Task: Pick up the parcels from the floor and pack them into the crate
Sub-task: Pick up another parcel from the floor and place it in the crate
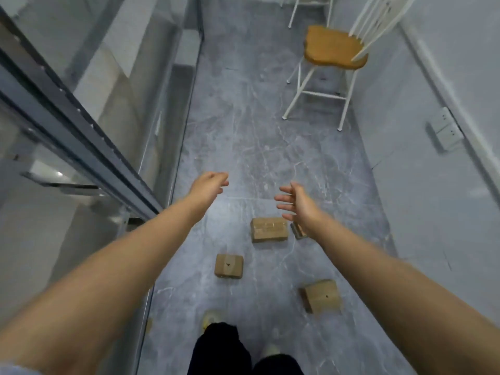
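Observation:
Several brown cardboard parcels lie on the grey marbled floor below me: a wide one (269,229), a small one (229,265) nearer my feet, one (322,295) to the right, and one (298,230) mostly hidden behind my right wrist. Both arms reach forward, well above the parcels. My left hand (209,183) hangs with loosely curled fingers and holds nothing. My right hand (296,199) has its fingers spread, empty, above the wide parcel's far right corner. No crate is in view.
A chair (332,47) with a wooden seat and white legs stands at the back right. A glass partition with a dark metal frame (81,131) runs along the left. A white wall with a socket (445,129) bounds the right. My legs (224,350) show at the bottom.

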